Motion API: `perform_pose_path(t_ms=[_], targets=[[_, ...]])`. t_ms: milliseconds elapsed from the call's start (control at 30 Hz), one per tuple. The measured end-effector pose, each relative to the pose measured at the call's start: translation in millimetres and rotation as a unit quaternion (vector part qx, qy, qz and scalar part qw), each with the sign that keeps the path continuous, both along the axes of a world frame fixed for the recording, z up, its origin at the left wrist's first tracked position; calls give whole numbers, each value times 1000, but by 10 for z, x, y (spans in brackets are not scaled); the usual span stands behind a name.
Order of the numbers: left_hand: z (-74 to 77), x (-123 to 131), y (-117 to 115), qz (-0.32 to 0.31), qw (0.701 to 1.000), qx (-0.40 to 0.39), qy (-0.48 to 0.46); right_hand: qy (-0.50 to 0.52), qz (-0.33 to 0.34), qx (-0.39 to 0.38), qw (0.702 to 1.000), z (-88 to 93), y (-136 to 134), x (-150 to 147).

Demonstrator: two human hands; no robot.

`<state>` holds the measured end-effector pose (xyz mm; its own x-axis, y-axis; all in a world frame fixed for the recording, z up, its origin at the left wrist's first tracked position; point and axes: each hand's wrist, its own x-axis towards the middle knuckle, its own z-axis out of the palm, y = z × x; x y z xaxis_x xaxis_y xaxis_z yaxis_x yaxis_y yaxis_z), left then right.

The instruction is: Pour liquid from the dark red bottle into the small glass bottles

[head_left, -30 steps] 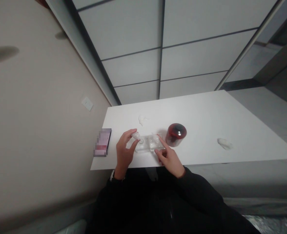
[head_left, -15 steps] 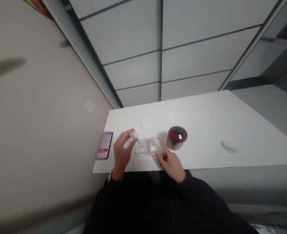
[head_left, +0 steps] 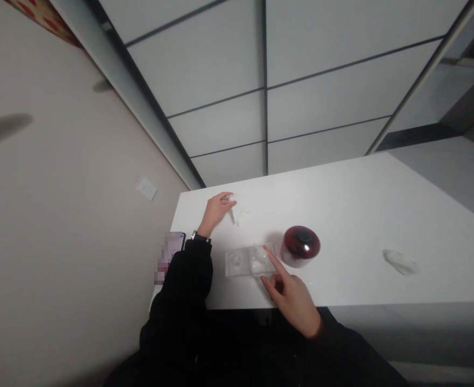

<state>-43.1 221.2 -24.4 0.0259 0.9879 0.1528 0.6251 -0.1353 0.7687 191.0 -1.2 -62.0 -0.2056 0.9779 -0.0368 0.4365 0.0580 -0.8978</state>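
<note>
My left hand (head_left: 216,211) is stretched out toward the back left of the table, its fingers pinched round a small whitish, translucent piece (head_left: 231,199) whose kind I cannot make out. Just beside it lies a crumpled clear-white wrapper (head_left: 243,216). In front of me a clear plastic case (head_left: 241,273) rests flat, its two halves side by side; the left half has a round recess. My right hand (head_left: 295,301) steadies the right half, with the index finger on its top and the thumb at its near edge. The other fingers are curled in.
A dark red, round-topped container (head_left: 300,244) stands just right of the case. Further right lies another crumpled whitish wrapper (head_left: 400,262). A phone (head_left: 174,250) lies at the table's left edge, partly behind my left sleeve. The wall (head_left: 79,215) borders the left side.
My left hand has moved away from the case to the back of the table, carrying the small whitish piece. My right hand stays on the case. The view has shifted slightly.
</note>
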Motion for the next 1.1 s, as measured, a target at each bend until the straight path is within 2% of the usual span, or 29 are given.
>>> perform_pose_path(t_ms=[133,200,267,333,400,467,533,600,667,800,933,1100], targets=[[-240,41,155,-8,999,-8,41,-1,0,-3,1000,3,-3,-4],[-294,54,169,-16,998,-3,61,-3,1,-5,1000,13,-2,-3],[-284,68,154,-23,997,11,77,-8,1,-7,1000,26,1,0],[-197,84,93,-23,996,30,85,-16,1,-10,1000,39,4,6],[-36,108,-41,-25,995,43,86,-22,2,-12,1000,49,5,15],[174,147,-266,-72,994,41,70,-24,2,-11,1000,56,5,25],[387,209,-561,-217,975,21,28,-22,3,-11,1000,56,4,33],[552,294,-874,-353,935,-8,31,-22,5,-13,1000,45,6,39],[638,389,-1138,-406,911,-15,72,-25,5,-10,1000,26,11,42],[630,530,-1411,-383,914,4,136,-41,2,4,999,-2,29,46],[604,571,-1473,-348,926,26,145,-114,-1,34,993,15,38,44],[601,605,-1515,-322,932,37,165,-246,-19,74,966,23,15,-9]])
